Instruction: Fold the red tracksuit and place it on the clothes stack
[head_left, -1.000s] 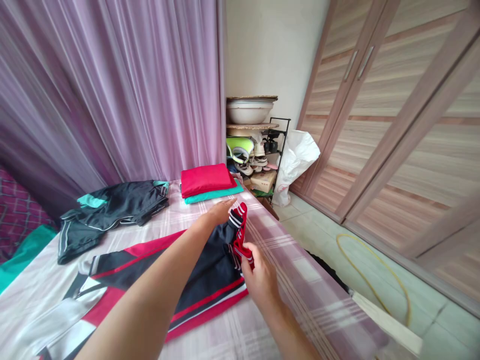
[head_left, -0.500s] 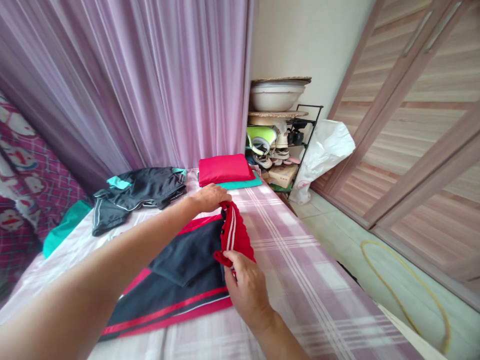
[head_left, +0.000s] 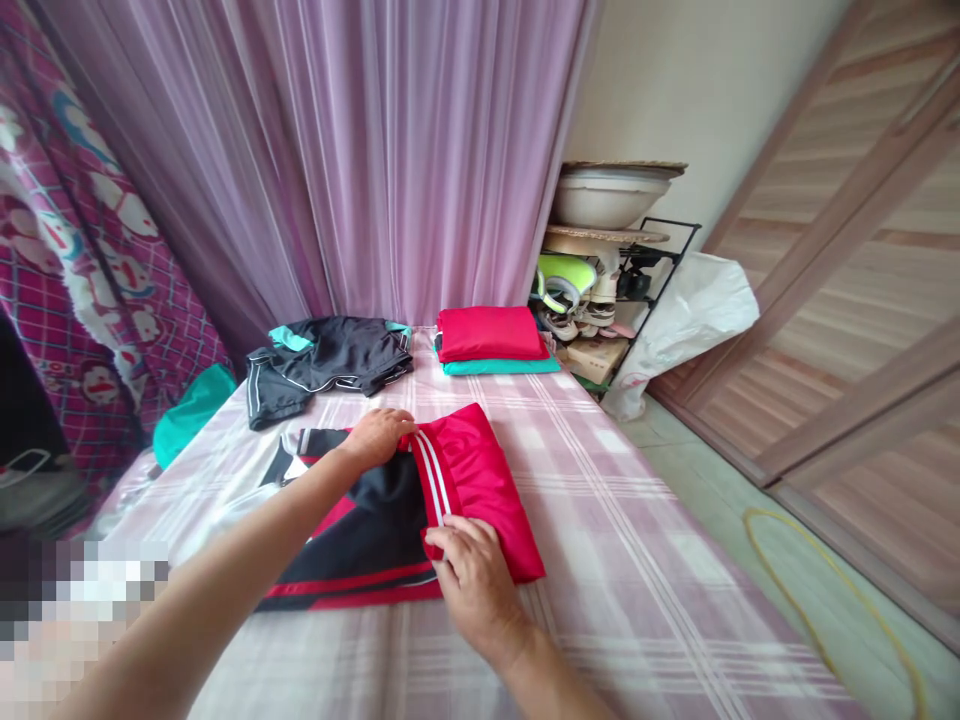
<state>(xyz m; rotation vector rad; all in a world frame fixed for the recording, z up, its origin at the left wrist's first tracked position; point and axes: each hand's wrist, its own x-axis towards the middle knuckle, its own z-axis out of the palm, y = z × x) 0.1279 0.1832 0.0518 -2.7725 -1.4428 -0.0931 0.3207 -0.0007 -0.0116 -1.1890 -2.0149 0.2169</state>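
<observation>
Centrally on the bed: a black-and-red track garment (head_left: 360, 530) lies partly folded on the plaid bed sheet (head_left: 637, 600), its red panel (head_left: 480, 490) with twin white stripes (head_left: 433, 478) turned up on top.
Left hand: (head_left: 379, 438) released, lying flat on the black cloth at the top of the fold, just beside the red panel.
Right hand: (head_left: 472, 572) resting on the lower part of the red panel near the stripes, fingers slightly curled; whether they are pinching the cloth, I cannot tell.
Handling: probably light, soft and slippery, so layers may slide apart; the striped edge and the folded rim look like the surest places to take hold.
Open room: bare sheet runs from the red panel to the bed's right edge, and more lies along the near end.
Far end of the bed: a folded red cloth (head_left: 491, 333) sits on a folded teal cloth (head_left: 499, 367), left of them a black garment with teal trim (head_left: 334, 353).
Left edge of the bed: a teal cloth (head_left: 193, 428) lies against a patterned magenta cloth (head_left: 82, 230).
Beyond the bed: a lilac curtain (head_left: 420, 170), a shoe rack (head_left: 660, 270) under a white basin (head_left: 604, 197), a white plastic bag (head_left: 686, 335), wooden wardrobe doors (head_left: 847, 250) and a yellow cord (head_left: 817, 590) on the floor.
</observation>
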